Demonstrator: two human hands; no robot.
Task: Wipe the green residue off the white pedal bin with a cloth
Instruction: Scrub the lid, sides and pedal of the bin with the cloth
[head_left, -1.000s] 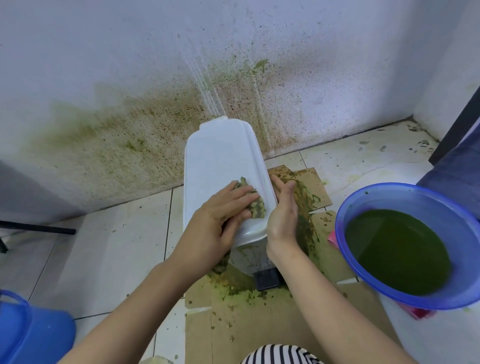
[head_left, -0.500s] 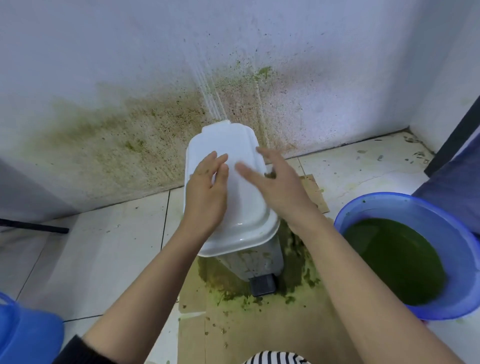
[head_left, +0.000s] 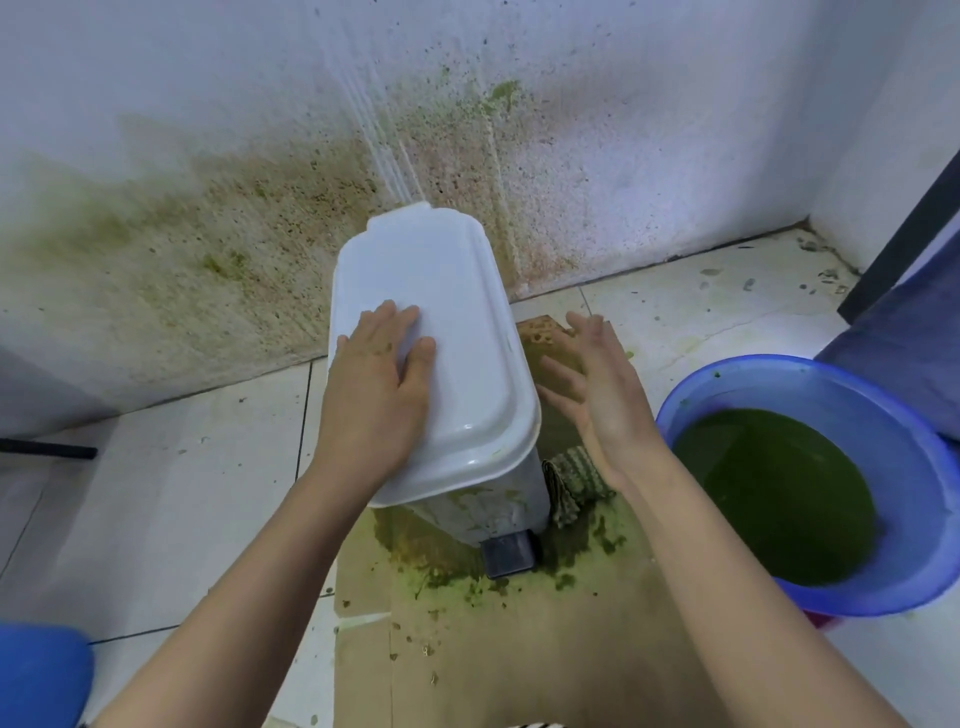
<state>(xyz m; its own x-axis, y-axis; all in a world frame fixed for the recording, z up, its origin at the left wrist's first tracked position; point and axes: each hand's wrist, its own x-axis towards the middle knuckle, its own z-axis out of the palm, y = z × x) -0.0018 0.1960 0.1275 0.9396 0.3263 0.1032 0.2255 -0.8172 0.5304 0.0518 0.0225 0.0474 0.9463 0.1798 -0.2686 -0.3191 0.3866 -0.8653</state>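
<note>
The white pedal bin (head_left: 457, 322) stands against the stained wall, its lid shut and mostly white. Green smears show on its front face above the dark pedal (head_left: 508, 556). My left hand (head_left: 382, 384) lies flat on the lid's near left part, fingers spread, holding nothing. My right hand (head_left: 592, 395) hovers open to the right of the bin, palm toward it, not touching it. The green-stained checked cloth (head_left: 571, 483) lies crumpled on the cardboard beside the bin's right front corner, below my right wrist.
A blue basin (head_left: 904, 441) of dark green liquid sits at the right. Brown cardboard (head_left: 493, 649) smeared with green residue lies under the bin. The white wall (head_left: 208, 218) behind is splattered green-brown. A blue container (head_left: 36, 675) is at the bottom left.
A second ago my left hand pressed the cloth on the lid's front edge. The cloth now lies beside the bin, my left hand rests bare on the lid, and my right hand has moved off rightward.
</note>
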